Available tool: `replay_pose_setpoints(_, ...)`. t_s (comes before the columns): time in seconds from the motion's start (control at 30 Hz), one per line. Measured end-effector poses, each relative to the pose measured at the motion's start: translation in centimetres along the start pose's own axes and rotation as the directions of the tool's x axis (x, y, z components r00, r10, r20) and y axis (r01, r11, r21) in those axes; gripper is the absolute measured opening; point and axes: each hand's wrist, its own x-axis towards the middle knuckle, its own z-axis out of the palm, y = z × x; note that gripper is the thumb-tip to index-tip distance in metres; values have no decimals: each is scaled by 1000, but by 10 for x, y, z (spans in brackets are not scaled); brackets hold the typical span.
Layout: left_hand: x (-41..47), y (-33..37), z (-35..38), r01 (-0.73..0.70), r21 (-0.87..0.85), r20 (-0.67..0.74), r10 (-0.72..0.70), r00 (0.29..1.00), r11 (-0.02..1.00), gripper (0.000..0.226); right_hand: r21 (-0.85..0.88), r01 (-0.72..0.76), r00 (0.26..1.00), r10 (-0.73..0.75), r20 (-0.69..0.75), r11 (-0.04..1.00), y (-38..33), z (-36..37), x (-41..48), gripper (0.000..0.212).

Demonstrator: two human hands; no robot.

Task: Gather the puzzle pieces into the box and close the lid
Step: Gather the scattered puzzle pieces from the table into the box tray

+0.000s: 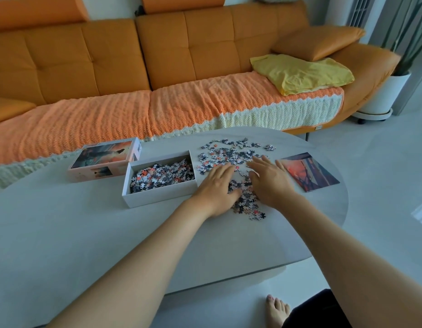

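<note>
Both hands lie flat on the loose pieces [231, 157] spread on the table [87, 233], left hand [217, 188] and right hand [269, 179] side by side, fingers straight, slightly spread, clamped on nothing. The open box [158, 197], part full, sits at 9 o'clock just beside the left hand. Its lid [103, 159] lies at 10 o'clock behind the box.

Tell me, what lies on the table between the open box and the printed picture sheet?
In the head view, loose puzzle pieces, with the left hand and right hand flat on them.

Both hands [243, 185] flat on loose puzzle pieces [231, 155], open box [158, 197] beside
</note>
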Motion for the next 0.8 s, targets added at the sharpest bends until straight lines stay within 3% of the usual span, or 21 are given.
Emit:
replay_pose_setpoints(0.07, 10, 0, 2, 31, 36, 93, -34, 995, 999, 74, -107, -63, 990, 76, 115, 992, 12, 2, -1, 50)
replay_pose_setpoints(0.17, 17, -2, 3, 40, 19, 124, -42, 991, 999, 72, -62, -46, 970, 60, 235, 997, 16, 5, -7, 57)
replay_pose_setpoints(0.3, 5, -2, -2, -47, -103, -87, 38, 995, 994, 49, 169, 37, 986, -64, 156, 985, 2, 5, -10, 42)
replay_pose_setpoints(0.43, -14, -10, -3, -95, -87, -172, 79, 982, 992, 33, 337, -3, 995, -31, 96, 942, -7, 1, -8, 32)
replay_pose_setpoints(0.53, -26, -11, -9, -209, -4, -332, 196, 923, 978, 23, 210, 30, 994, -51, 96, 977, -7, 4, -1, 37)
replay_pose_setpoints(0.6, -32, -15, -14, -232, 163, -465, 281, 839, 959, 22, 101, 51, 976, -71, 207, 994, -9, 6, 4, 51)
replay_pose_setpoints(0.67, -35, -23, -18, -88, 264, -506, 215, 836, 961, 32, 63, 83, 947, -98, 304, 995, -14, 9, 6, 55)
replay_pose_setpoints(0.73, -39, -31, -22, 101, 293, -409, 29, 912, 951, 48, 84, 131, 932, -152, 328, 988, -23, 11, 5, 50)
replay_pose_setpoints(0.8, -39, -40, -22, 164, 291, -264, -85, 961, 943, 56, 161, 158, 934, -200, 296, 974, -34, 9, 3, 41)
